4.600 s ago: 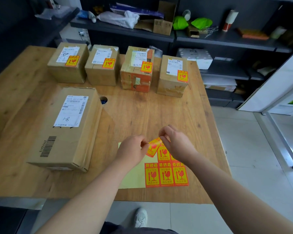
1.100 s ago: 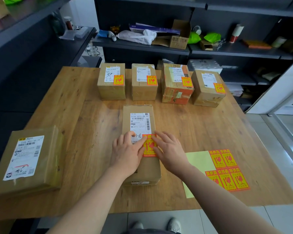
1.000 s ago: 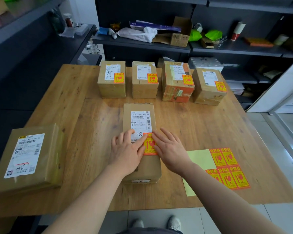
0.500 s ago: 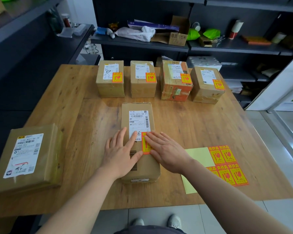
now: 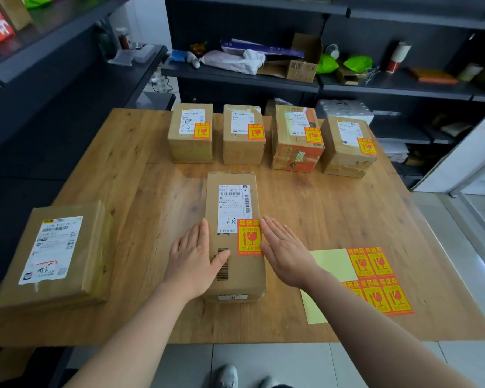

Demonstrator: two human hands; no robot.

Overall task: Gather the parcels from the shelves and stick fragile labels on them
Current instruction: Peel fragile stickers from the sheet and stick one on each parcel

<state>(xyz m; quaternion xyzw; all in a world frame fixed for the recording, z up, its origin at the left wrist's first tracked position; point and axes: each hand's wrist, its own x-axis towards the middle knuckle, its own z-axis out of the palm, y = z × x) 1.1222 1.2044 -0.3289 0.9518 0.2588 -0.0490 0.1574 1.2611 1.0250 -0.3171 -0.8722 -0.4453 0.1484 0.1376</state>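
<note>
While hands (image 5: 237,254) flank parcel (image 5: 234,239) (fragile label (image 5: 249,237) on).

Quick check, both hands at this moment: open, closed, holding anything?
Left hand: open, flat on the long parcel, gripping nothing.
Right hand: open, fingers extended beside the parcel's fragile label, holding nothing.

Bare forearms and hands, no sleeves; grey-white shoe (image 5: 226,376) below.

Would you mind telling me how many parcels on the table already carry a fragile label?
5: four in the back row, plus the long parcel between the hands. The left parcel shows none.
</note>
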